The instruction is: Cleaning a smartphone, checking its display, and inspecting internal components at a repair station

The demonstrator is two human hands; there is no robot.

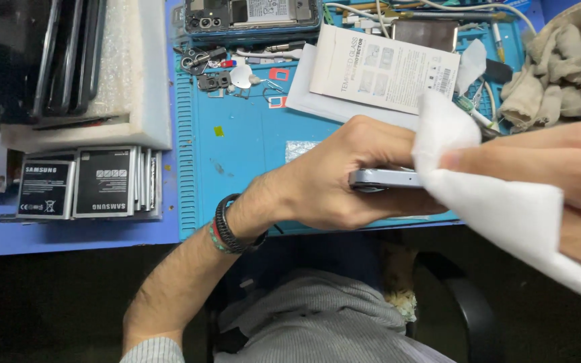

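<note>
My left hand point(334, 175) grips a silver-edged phone point(384, 178) by its side, holding it edge-on above the front of the blue work mat point(237, 148). My right hand point(559, 175) comes in from the right and pinches a white wipe point(499, 208) pressed against the phone's right end. The wipe hides most of the phone's face. A dark braided bracelet sits on my left wrist.
A white paper packet point(384, 67) lies on the mat behind the hands. An opened phone point(250, 17), small parts and tools sit at the mat's back. Phone batteries point(89, 181) stand at left below a foam block point(142, 81). A beige rag point(566, 67) lies at right.
</note>
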